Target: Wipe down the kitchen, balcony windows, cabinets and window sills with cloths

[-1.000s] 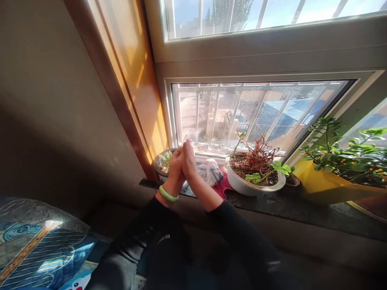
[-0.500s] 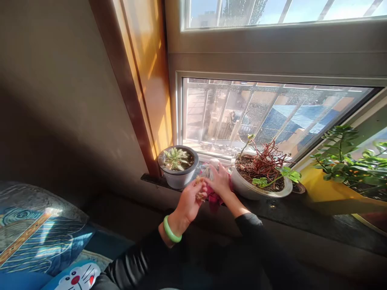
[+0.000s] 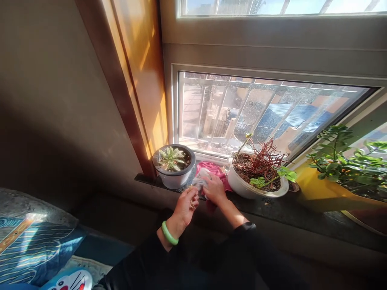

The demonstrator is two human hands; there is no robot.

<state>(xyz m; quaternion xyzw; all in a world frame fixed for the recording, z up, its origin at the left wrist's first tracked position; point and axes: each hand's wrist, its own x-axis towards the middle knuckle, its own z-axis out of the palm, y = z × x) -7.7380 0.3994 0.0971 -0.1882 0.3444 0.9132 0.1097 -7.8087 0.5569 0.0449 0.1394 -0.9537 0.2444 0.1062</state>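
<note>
My left hand (image 3: 186,204), with a green bangle on its wrist, is closed around small tan, dry-looking plant bits (image 3: 192,205) that show between the fingers. To its right, my right hand (image 3: 215,190) grips a crumpled whitish cloth (image 3: 200,178); its fingertips are partly hidden. Beneath and behind that lies a pink cloth (image 3: 211,166) on the dark windowsill. Left of the cloths stands a grey-white pot (image 3: 173,180) with a pale green succulent (image 3: 171,158). A white pot (image 3: 242,185) with reddish bare stems (image 3: 262,158) and a few green leaves is on the right.
Farther right, a yellow pot (image 3: 314,187) with a leafy green plant (image 3: 335,157) stands on the dark sill (image 3: 284,217). The barred window (image 3: 229,104) rises behind the pots. A wooden frame (image 3: 145,72) borders it on the left. Blue patterned cushions (image 3: 39,241) lie at the lower left.
My hands have drawn apart. The left has pulled slightly toward me and closed around the dry bits, while the right has moved down onto the whitish cloth. More of the pink cloth shows.
</note>
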